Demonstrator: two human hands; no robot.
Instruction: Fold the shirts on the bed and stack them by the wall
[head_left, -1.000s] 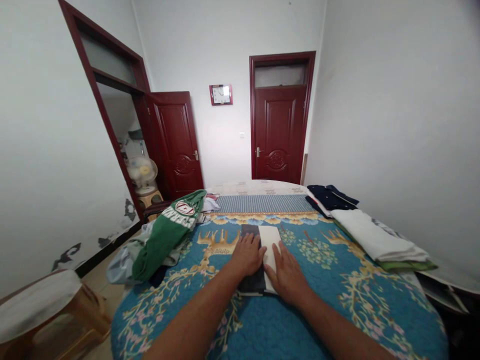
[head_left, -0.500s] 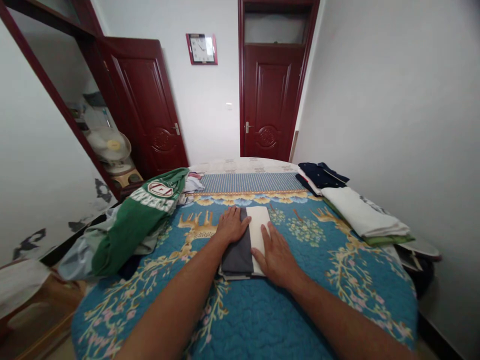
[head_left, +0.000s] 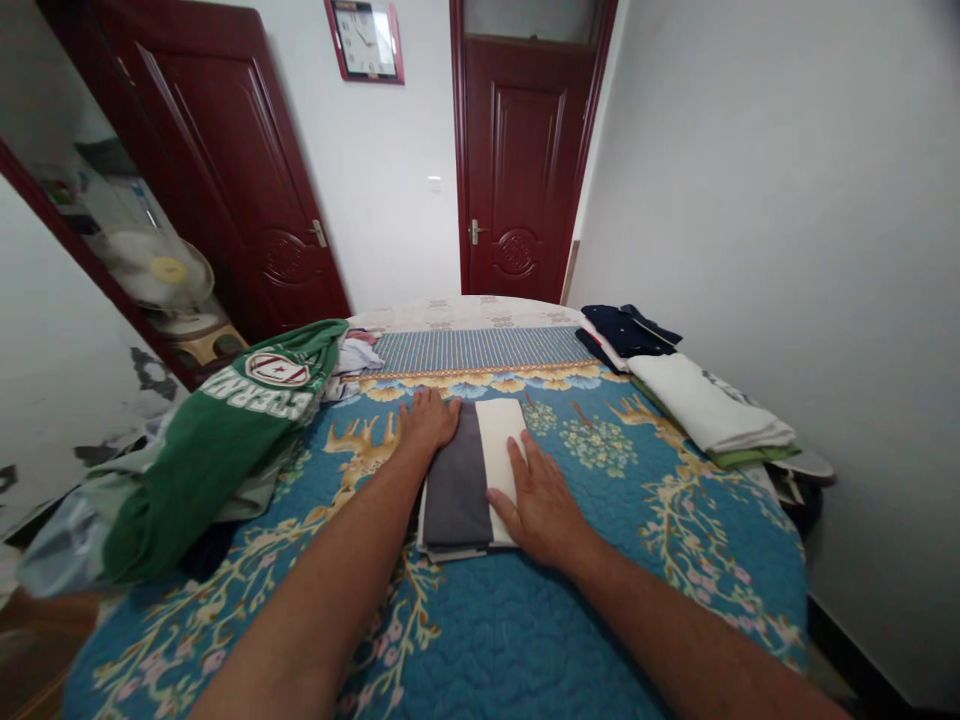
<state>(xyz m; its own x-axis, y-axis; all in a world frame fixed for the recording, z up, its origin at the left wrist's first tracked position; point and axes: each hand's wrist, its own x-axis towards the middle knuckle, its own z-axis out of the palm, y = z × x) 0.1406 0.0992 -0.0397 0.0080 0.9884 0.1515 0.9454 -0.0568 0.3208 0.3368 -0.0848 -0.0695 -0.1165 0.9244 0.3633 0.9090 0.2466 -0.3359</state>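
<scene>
A folded grey and cream garment (head_left: 459, 480) lies flat on the blue patterned quilted cover (head_left: 487, 630) in front of me. My left hand (head_left: 431, 420) rests at its far left edge, with the fingers stretched out and the thumb on the grey part. On the cream part lies my right hand (head_left: 541, 495), palm down along the right edge with its fingers spread. Neither hand grips the cloth. The garment's exact kind cannot be told from its folded shape.
On the left is a loose heap with a green printed sweatshirt (head_left: 217, 430) on top. To the right sit a folded white garment (head_left: 701, 400) and folded navy clothes (head_left: 630, 330). A fan (head_left: 161, 270) stands beyond the table by the open door (head_left: 225, 150).
My left hand has slid left off the middle of the garment to its far left edge, uncovering more grey cloth. My right hand stays on the cream part. The camera view has shifted.
</scene>
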